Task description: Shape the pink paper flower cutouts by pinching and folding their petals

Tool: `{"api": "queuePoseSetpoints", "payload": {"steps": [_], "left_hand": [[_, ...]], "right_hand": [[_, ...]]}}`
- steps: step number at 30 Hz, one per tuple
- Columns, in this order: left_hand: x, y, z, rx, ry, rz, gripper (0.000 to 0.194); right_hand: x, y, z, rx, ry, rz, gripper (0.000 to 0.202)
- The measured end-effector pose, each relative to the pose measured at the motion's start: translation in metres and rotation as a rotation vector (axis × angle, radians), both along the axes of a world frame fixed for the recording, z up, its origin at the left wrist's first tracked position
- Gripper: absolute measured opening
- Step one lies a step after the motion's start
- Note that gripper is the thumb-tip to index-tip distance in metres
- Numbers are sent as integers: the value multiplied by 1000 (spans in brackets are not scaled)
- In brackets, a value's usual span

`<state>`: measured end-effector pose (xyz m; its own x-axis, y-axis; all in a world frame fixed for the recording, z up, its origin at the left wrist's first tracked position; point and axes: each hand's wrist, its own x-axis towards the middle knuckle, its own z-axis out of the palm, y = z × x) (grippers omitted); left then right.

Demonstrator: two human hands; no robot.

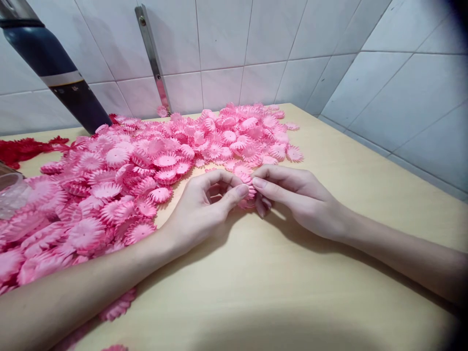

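Note:
Between my two hands, a little above the table, is a pink fringed flower petal piece (249, 187); whether it is one layer or several I cannot tell. My left hand (208, 200) pinches its left side between thumb and fingers. On its right edge, the thumb and forefinger of my right hand (300, 197) are closed, the other fingers curled beneath. A large heap of similar pink petal pieces (161, 161) spreads behind and to the left of my hands, and part of it lies behind my left forearm.
A dark blue bottle (66, 73) stands at the back left, near red petal pieces (25, 148). Clear plastic (12, 195) lies at the left edge. A metal strip (150, 48) is fixed to the tiled wall (223, 39) behind the wooden table (292, 292).

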<state>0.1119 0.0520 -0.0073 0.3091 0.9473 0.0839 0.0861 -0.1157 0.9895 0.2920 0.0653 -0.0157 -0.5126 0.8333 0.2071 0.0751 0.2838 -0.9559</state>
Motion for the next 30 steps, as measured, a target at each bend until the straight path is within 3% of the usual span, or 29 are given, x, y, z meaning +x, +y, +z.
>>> {"api": "queuePoseSetpoints", "payload": {"steps": [8,30], "left_hand": [[0,0,0,-6,-46,-27,18],[0,1,0,-5,-26,-9,17]], "right_hand": [[0,1,0,11,-7,-44,30],[0,0,-1,36,1,2,27]]}}
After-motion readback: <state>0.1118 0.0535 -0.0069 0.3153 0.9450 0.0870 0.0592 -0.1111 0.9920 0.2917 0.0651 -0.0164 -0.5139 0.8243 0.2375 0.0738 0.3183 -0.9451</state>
